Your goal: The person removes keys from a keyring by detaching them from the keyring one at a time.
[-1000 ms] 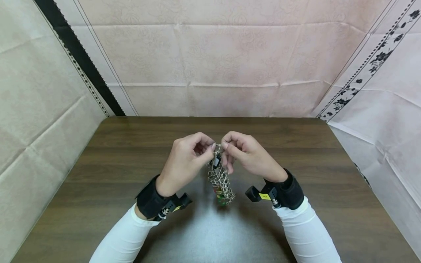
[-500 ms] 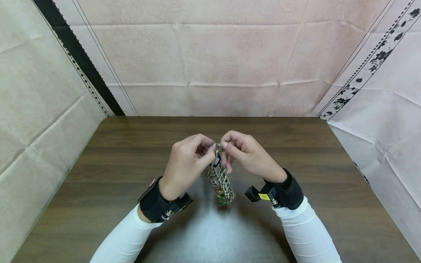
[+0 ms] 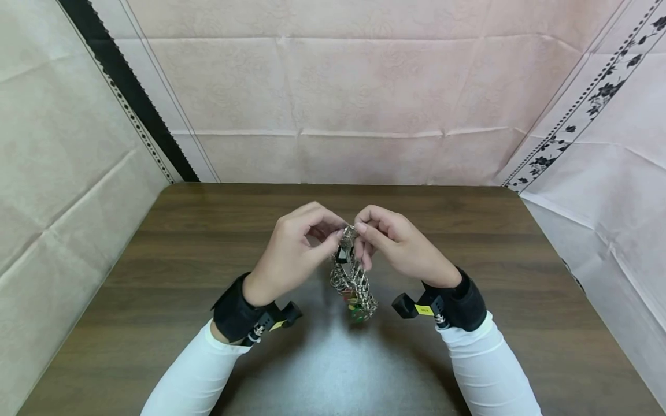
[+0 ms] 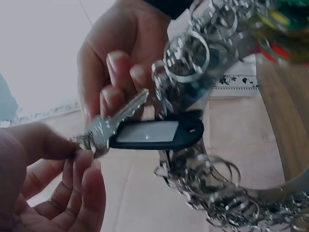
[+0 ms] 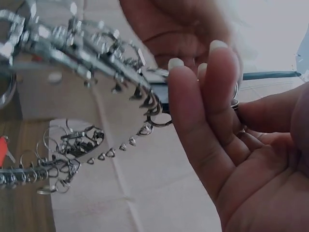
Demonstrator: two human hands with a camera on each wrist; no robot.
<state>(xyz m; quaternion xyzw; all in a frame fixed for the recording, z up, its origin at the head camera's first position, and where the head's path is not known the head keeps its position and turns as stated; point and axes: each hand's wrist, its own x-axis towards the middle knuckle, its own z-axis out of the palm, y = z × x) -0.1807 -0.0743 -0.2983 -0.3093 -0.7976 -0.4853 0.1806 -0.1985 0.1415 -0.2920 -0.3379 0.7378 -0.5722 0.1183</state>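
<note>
My left hand point(image 3: 296, 251) pinches the bow of a silver key point(image 4: 118, 121) between thumb and fingers. Beside the key is a dark key tag point(image 4: 149, 134) with a white label. The tag lies against a large loop point(image 3: 354, 283) crowded with small metal rings and clips; red, yellow and green tags point(image 4: 285, 24) hang at its lower end. Opposite, my right hand point(image 3: 398, 242) has its thumb and fingertips pinched on a thin metal ring point(image 5: 235, 104), mostly hidden by the fingers. Both hands meet at the top of the loop.
Under the hands stretches a brown wooden table point(image 3: 208, 271). Pale cloth point(image 3: 364, 86) hangs behind it and at both sides, with a dark band on the left. Black camera straps point(image 3: 236, 312) circle both wrists, above white sleeves point(image 3: 484, 364).
Both hands and the top of the loop have shifted slightly to the right. The left hand's fingers reach further over the top of the loop. Both pinches continue.
</note>
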